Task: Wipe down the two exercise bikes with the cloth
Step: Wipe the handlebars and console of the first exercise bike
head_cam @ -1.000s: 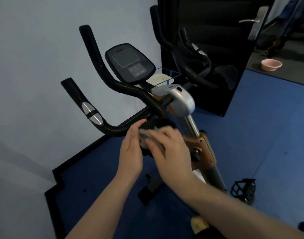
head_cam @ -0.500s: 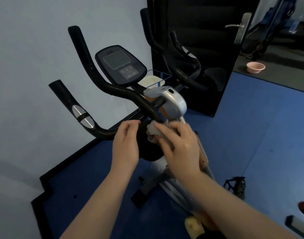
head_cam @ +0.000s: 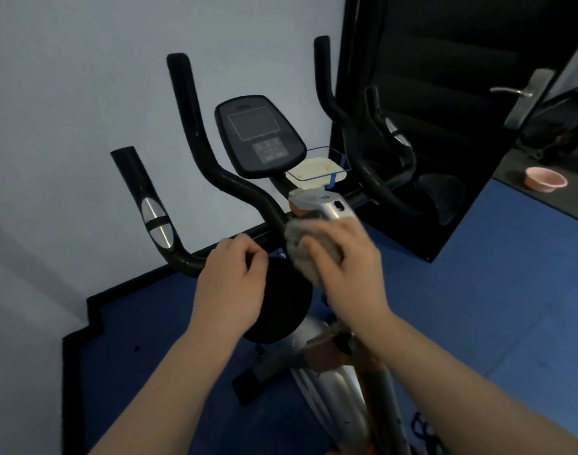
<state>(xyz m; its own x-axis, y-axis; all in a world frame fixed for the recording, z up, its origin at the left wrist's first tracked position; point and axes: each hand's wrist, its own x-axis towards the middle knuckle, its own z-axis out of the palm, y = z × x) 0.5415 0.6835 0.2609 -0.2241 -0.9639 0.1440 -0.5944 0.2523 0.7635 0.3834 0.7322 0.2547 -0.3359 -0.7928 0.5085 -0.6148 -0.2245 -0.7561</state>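
Since a moment ago the right hand point(head_cam: 343, 264) has slid the cloth point(head_cam: 297, 244) up from the round black knob point(head_cam: 281, 303) to where the handlebar point(head_cam: 222, 178) meets the silver stem housing point(head_cam: 327, 205) of the exercise bike point(head_cam: 333, 382). Its fingers curl over the grey cloth, pressing it against that joint. The left hand point(head_cam: 231, 284) sits just beside, over the knob's left edge, fingers bent inward with thumb meeting fingertips; whether it pinches anything I cannot tell. Behind the black console point(head_cam: 259, 136) a clear tray point(head_cam: 317, 172) holds something pale and flat. A pink bowl point(head_cam: 545, 180) sits on the floor well off to the right, its contents hidden. Blue matting point(head_cam: 478, 290) covers the floor, a pale wall point(head_cam: 67, 93) stands behind, and a dark mirror panel point(head_cam: 428, 77) reflects the bars.
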